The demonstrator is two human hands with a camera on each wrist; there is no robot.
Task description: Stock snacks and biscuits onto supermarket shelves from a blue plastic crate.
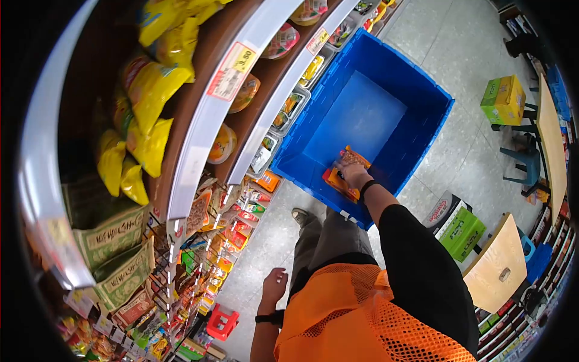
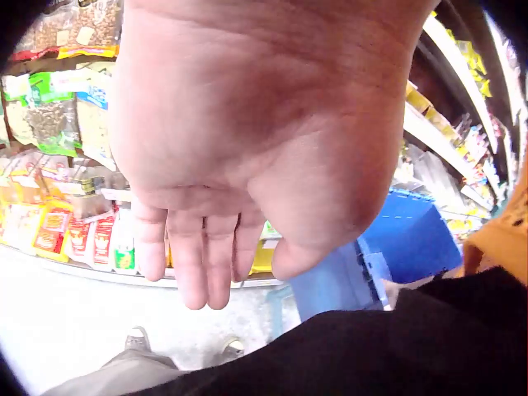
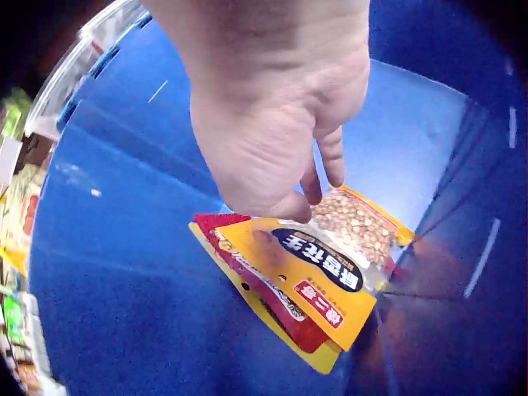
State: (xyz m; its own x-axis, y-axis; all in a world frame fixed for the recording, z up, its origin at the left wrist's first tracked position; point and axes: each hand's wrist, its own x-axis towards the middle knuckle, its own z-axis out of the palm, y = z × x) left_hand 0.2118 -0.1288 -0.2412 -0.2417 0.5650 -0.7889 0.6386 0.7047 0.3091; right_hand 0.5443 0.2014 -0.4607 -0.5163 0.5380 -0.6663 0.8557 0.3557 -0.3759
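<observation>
My right hand (image 1: 354, 171) reaches down into a large blue crate (image 1: 410, 90) beside the shelves. Thumb and fingers pinch the edge of a yellow bag of peanuts (image 3: 355, 231), which has a clear window and dark oval label. Under this bag, a red packet (image 3: 307, 330) and a yellow packet (image 3: 318, 360) show their edges, all low inside the crate. My left hand (image 1: 275, 286) hangs beside my body, holding nothing. In the left wrist view its palm (image 2: 256, 140) faces the camera, fingers extended loosely.
Shelves with yellow snack bags (image 1: 145, 90), cups (image 1: 223, 143) and packets stand along the left. A red plastic stool (image 1: 222, 322) is on the floor behind. To the right are a wooden table (image 1: 497, 271), a green-and-white box (image 1: 461, 238) and a yellow-green carton (image 1: 503, 99).
</observation>
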